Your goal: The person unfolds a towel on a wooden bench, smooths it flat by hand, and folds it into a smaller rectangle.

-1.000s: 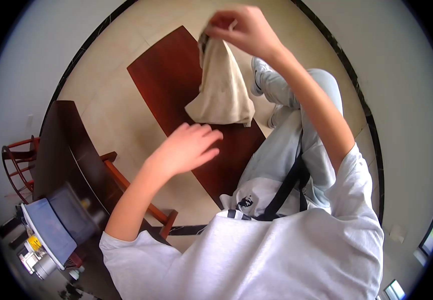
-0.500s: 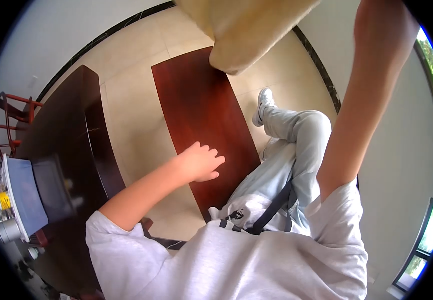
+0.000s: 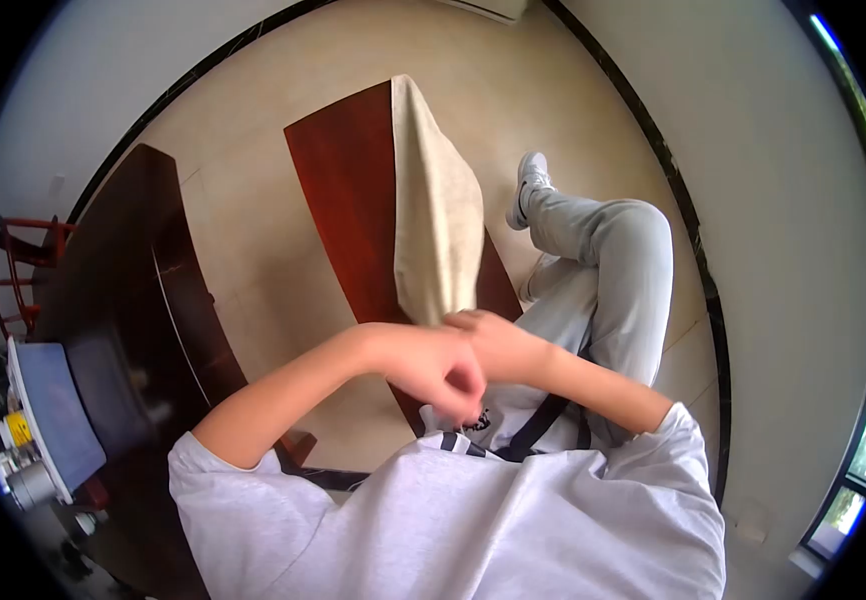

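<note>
A long piece of beige cloth [image 3: 438, 215] lies lengthwise over the right side of the reddish-brown wooden bench [image 3: 338, 190], its near end reaching my hands. My right hand [image 3: 498, 345] is closed at that near end, and the cloth gathers narrow beneath its fingers. Just below and to the left, my left hand [image 3: 433, 368] is curled, thumb and fingers bent round in a blurred loop. What it pinches, if anything, I cannot make out. The two hands overlap at the wrists, in front of my shirt.
My crossed legs in pale jeans [image 3: 623, 250] are right of the bench. At left stands a dark table [image 3: 133, 260] bearing a blue-grey tray or bin [image 3: 58, 410] and small containers. A red wooden chair [image 3: 13, 270] is beyond it. A wall with windows [image 3: 858, 450] is at right.
The cloth has come down from high in front and now lies along the bench. My right hand has dropped from the upper right to my lap, and my left hand has moved right and curled.
</note>
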A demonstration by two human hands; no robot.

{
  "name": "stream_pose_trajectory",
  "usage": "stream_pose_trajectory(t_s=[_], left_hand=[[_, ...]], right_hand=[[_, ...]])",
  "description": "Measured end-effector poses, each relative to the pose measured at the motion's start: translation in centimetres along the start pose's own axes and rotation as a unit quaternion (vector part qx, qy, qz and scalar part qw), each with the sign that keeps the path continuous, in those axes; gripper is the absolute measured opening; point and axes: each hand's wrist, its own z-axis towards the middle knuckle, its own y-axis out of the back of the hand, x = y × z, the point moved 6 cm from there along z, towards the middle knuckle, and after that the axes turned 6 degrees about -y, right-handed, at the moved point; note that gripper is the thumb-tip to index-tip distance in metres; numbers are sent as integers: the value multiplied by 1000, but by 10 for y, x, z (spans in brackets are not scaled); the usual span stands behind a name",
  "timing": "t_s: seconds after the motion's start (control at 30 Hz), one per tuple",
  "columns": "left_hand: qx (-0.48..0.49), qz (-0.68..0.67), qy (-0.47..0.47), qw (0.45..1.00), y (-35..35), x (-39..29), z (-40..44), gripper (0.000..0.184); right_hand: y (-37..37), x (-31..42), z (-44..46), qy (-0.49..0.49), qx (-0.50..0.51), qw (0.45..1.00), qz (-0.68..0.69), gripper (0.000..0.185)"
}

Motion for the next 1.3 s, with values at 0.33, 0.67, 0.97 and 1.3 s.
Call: stream_pose_trajectory(t_s=[0.33,0.67,0.97,1.3], left_hand=[[-533,69,-149,830,79,-3,-35,15],[-628,146,-137,752,109,-10,-79,20],[-661,168,-129,720,112,-13,-84,9],[-642,133,-117,746,113,-5,-76,10]], right_hand=[[-55,104,27,112,63,967,219,10],[18,11,122,-1,-14,989,145,12],[-113,56,186,-41,41,979,193,15],[-124,-114,124,-196,-76,973,-99,26]])
